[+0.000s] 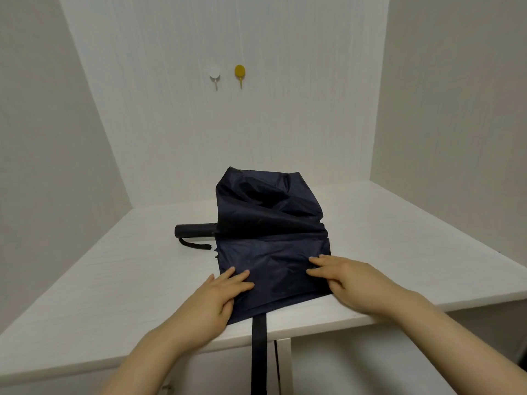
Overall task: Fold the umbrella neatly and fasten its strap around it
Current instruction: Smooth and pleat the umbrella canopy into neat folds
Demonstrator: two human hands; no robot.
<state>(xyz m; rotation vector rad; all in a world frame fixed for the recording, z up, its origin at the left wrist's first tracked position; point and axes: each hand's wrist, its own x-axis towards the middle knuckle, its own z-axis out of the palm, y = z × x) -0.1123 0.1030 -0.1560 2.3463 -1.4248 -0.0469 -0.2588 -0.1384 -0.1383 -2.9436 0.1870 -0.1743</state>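
Note:
A dark navy folding umbrella (271, 229) lies across the white table (114, 280), its black handle (195, 230) pointing left with a short wrist loop beside it. The near panel of canopy is spread flat toward the front edge; the far part stands up in loose folds. My left hand (219, 292) presses flat on the near left corner of the fabric. My right hand (342, 275) presses flat on the near right side, fingers straight and pointing left. The black strap (259, 352) hangs from the fabric's near edge down over the table front.
Two adhesive hooks, one white (214, 75) and one yellow (239, 74), are on the back wall. White walls close in the table on the left, back and right. The table's front edge runs just below my wrists.

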